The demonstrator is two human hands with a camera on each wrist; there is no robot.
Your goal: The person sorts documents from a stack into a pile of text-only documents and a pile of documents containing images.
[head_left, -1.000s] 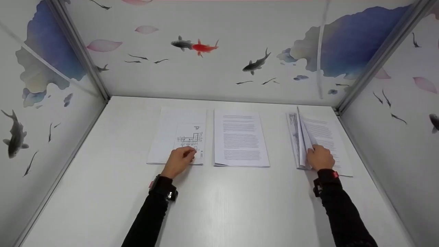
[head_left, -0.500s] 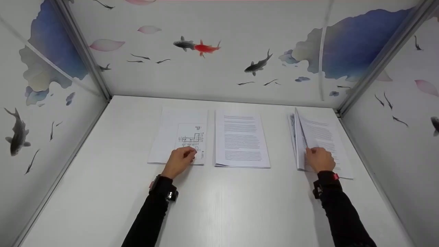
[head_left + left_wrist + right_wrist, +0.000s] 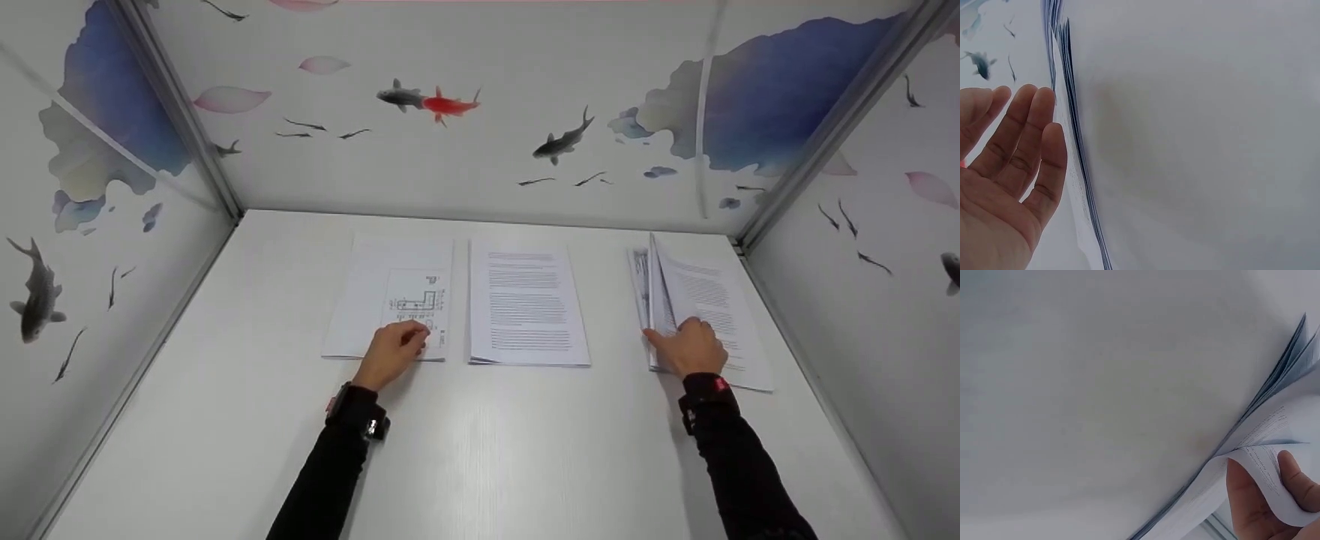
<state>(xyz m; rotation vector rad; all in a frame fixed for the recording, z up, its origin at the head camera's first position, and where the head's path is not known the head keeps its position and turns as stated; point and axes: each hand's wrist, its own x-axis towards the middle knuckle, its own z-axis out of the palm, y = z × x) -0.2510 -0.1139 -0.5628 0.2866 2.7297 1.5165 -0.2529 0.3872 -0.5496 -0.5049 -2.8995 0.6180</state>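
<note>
In the head view, my right hand (image 3: 688, 349) is at the right paper stack (image 3: 705, 292), whose upper pages stand partly lifted and bent along the left side. Its thumb reaches out to the stack's left edge while the fingers lie over the printed page. The right wrist view shows a curved sheet (image 3: 1269, 486) running between thumb and fingers of that hand. My left hand (image 3: 391, 351), its fingers loosely curled, rests over the lower part of the left paper stack (image 3: 356, 300), which has a line drawing on top. Nothing is held in the left palm (image 3: 999, 208).
Between the two hands lies a middle stack (image 3: 529, 307) of text pages, a few bottom corners slightly askew. All stacks are on a white table (image 3: 480, 450). Walls (image 3: 480, 172) with painted fish enclose it at the back and both sides.
My right hand has shifted slightly left, and its thumb has spread out to the stack's left edge. The lifted pages have moved a little. My left hand stays in place.
</note>
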